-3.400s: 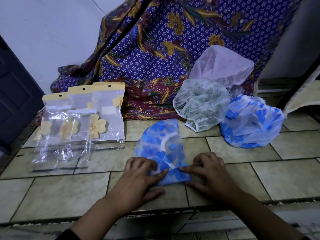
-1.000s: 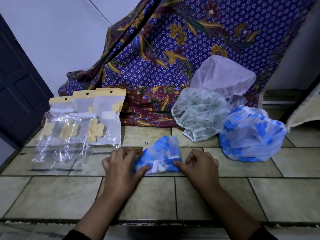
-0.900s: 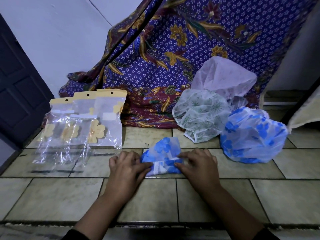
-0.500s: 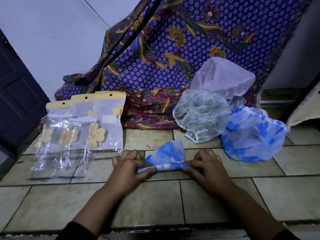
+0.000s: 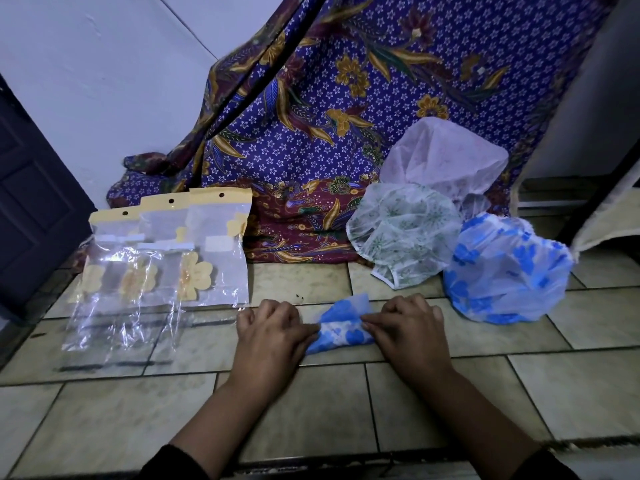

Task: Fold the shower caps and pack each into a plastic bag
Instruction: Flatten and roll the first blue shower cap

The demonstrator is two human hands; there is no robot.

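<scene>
A blue-flowered shower cap (image 5: 341,325), folded small, lies on the tiled floor between my hands. My left hand (image 5: 272,332) pinches its left end with curled fingers. My right hand (image 5: 408,327) pinches its right end the same way. Three clear plastic bags (image 5: 166,268) with yellow headers and yellow flower prints lie fanned out to the left. Three unfolded caps sit at the back right: a blue-flowered one (image 5: 505,271), a green-patterned one (image 5: 401,233) and a white one (image 5: 443,157) behind them.
A purple and maroon batik cloth (image 5: 346,116) hangs and pools behind the caps. A dark door (image 5: 31,202) stands at the left. A pale wall rises behind. The floor's tiled edge runs just under my forearms.
The blue cap has gone from a wide flat fold to a small narrow bundle. Both hands moved closer together and now pinch its ends.
</scene>
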